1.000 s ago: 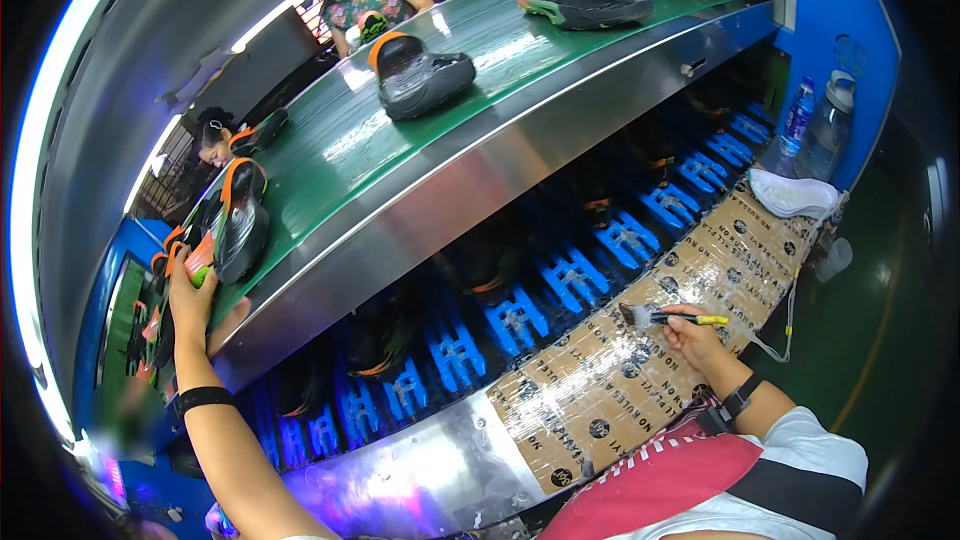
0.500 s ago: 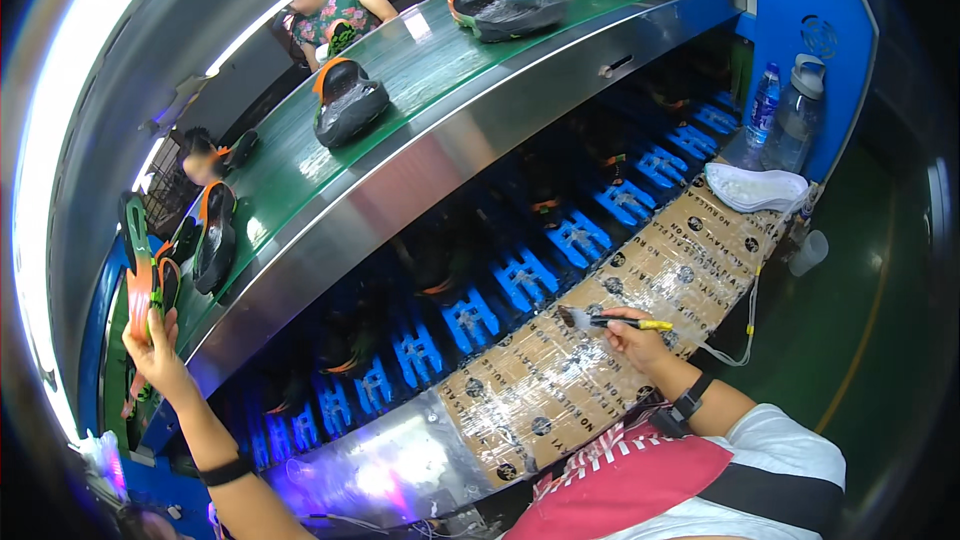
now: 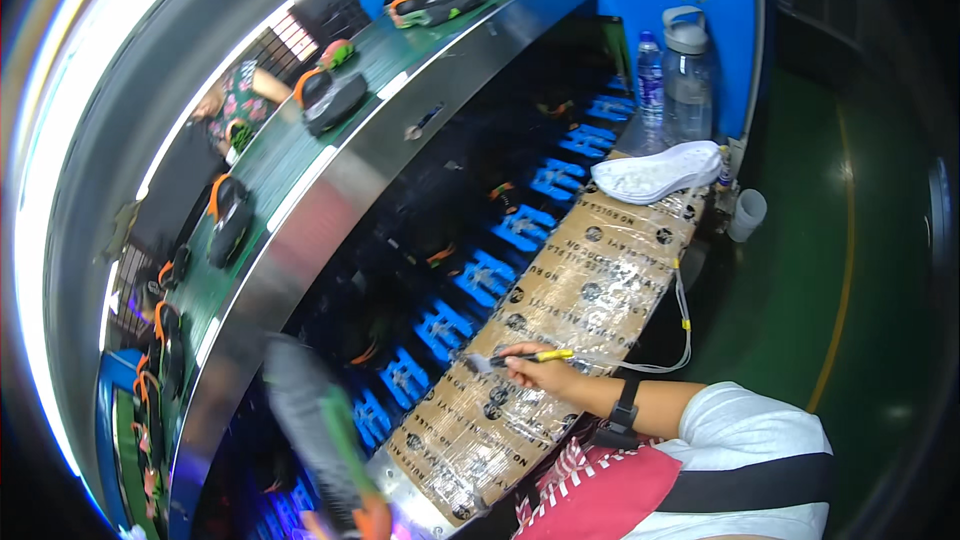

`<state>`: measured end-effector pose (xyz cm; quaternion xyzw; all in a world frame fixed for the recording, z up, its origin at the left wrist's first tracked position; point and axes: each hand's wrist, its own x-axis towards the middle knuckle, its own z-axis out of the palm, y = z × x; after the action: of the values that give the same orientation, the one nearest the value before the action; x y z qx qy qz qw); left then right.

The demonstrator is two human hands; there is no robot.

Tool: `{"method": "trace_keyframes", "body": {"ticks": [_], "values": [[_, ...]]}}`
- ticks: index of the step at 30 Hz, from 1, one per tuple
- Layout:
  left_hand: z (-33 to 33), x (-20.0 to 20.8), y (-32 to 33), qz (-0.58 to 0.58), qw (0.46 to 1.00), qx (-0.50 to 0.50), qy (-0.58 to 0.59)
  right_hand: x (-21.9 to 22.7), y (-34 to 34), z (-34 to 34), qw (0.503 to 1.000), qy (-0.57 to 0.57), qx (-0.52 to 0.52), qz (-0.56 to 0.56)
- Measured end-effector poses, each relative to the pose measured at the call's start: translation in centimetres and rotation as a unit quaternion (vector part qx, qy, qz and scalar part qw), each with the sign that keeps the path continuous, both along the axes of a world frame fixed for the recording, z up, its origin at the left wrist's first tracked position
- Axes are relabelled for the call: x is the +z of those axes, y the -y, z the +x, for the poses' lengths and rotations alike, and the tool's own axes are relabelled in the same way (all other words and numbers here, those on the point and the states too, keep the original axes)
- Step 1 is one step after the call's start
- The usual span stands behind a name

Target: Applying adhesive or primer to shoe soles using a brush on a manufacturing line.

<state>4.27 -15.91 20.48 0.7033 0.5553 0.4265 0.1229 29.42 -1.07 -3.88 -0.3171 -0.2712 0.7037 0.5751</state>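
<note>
In my right hand [image 3: 540, 373] is a brush [image 3: 498, 361] with a dark and yellow handle. My fingers are closed around it, and its pale bristles point left over the cardboard-covered ledge [image 3: 560, 290]. A sports shoe [image 3: 305, 405] with a grey-black sole, green side and orange heel is raised close by at the lower left, smeared by motion. It is held by my left hand, which the lower edge and the blur mostly hide. More orange and black shoes [image 3: 232, 222] stand on the green conveyor belt [image 3: 270, 155] beyond.
Blue shoe racks [image 3: 487, 278] line the dark lower level under the belt's metal edge [image 3: 330, 180]. A white sole-shaped tray [image 3: 655, 172], a water bottle [image 3: 650, 80] and a large clear jug [image 3: 687, 85] stand at the ledge's far end. A plastic cup [image 3: 747, 215] hangs beside it. A co-worker [image 3: 243, 105] is across the belt.
My left hand has brought a shoe from the belt's left end down toward me. The view has swung left. My right hand still grips the brush above the cardboard.
</note>
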Motion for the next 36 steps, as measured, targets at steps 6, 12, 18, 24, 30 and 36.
{"method": "trace_keyframes", "body": {"ticks": [6, 12, 18, 24, 30, 36], "values": [[-1.2, -10.5, 2.7, -0.330, 0.927, 0.116, 0.136, 0.8, 0.4, -0.7, 0.998, -0.052, -0.002, 0.034], [0.9, -9.2, 1.8, -0.364, 0.829, 0.092, 0.414, 0.8, 0.0, -1.1, 0.999, -0.030, -0.019, 0.040], [1.4, -5.2, -1.2, -0.432, 0.843, 0.102, 0.304, 0.7, 0.4, -0.8, 1.000, -0.021, -0.022, 0.002], [4.0, -2.6, -1.9, -0.447, 0.827, 0.070, 0.333, 0.6, -0.3, -0.8, 0.997, -0.071, -0.035, 0.006], [7.3, -8.8, 2.3, -0.370, 0.865, 0.069, 0.331, 1.1, -0.3, -1.6, 0.997, -0.074, -0.016, 0.014], [7.5, -10.8, 3.3, -0.371, 0.788, 0.220, 0.440, 0.7, -0.3, -1.9, 0.999, -0.042, -0.002, 0.016]]}}
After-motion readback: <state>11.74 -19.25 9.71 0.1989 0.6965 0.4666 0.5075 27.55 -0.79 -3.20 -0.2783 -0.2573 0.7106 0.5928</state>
